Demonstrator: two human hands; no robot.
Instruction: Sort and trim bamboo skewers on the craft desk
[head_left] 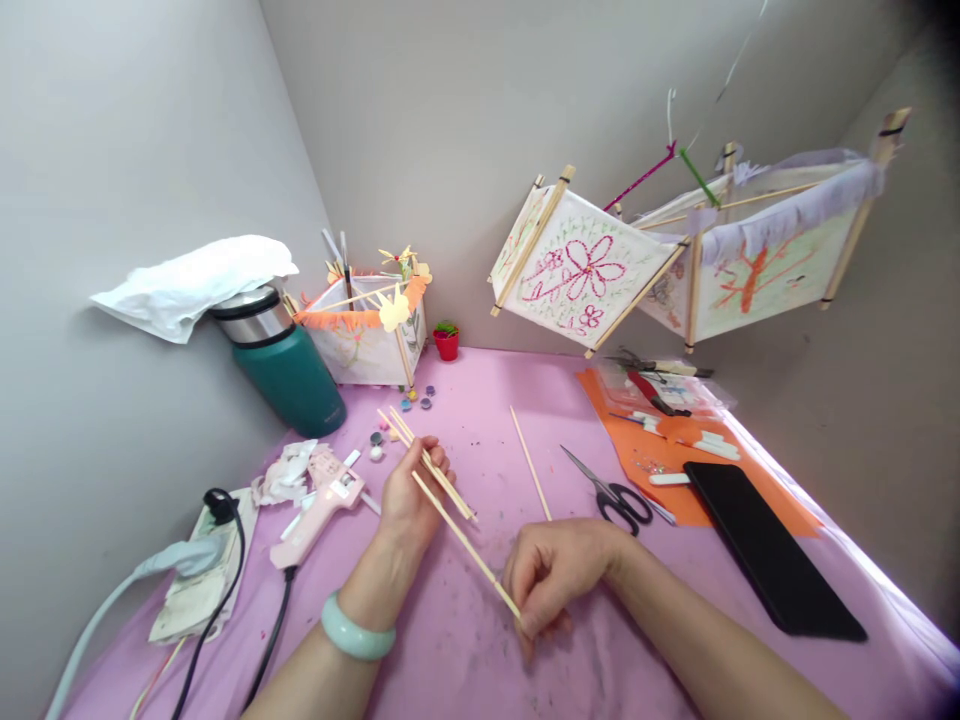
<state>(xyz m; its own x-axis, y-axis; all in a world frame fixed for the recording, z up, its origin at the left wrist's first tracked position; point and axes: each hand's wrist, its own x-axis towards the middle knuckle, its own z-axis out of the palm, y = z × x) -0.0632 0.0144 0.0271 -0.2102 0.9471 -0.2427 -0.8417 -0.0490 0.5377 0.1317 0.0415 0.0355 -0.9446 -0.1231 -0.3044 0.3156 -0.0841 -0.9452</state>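
Note:
My left hand (420,490) is closed around several thin wooden sticks (450,488), which slant across the palm and stick out past the thumb. Between my two hands runs one longer wooden stick (466,543); its upper end meets the left hand. At its lower end, my right hand (540,580) pinches it between thumb and fingers. Another thin stick (530,462) lies on the table just beyond the right hand. Black-handled scissors (611,492) rest to the right of that stick, blades pointing away.
A pink glue gun (322,510) and a power strip (206,570) with cords lie left. Behind stand a teal bottle (289,370) and a decorated paper box (367,345). Painted lanterns (581,265) hang at back right, above orange sheets (611,410). A black phone-like slab (772,550) lies right.

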